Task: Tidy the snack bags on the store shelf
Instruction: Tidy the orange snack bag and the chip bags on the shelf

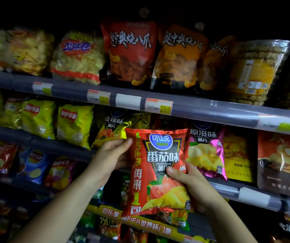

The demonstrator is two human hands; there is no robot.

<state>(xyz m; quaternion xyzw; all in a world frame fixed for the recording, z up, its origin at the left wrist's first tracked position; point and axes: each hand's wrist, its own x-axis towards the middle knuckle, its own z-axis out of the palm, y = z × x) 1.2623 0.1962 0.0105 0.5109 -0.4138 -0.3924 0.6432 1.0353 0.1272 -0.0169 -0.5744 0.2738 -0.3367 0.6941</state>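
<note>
- Red bag (158,172) was upright, held before the shelves (210,109).
- Left hand (112,155) gripped its edge at 10 o'clock.
- Right hand (191,186) gripped it at 4 o'clock, thumb in front.
- Pink bag (205,151) sat at its 2 o'clock.

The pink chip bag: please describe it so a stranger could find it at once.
Look just under the grey rail that carries the 3.50 price tag. The pink chip bag stands just right of the held red tomato bag. Only it is shiny magenta; its right neighbour is yellow.
</note>
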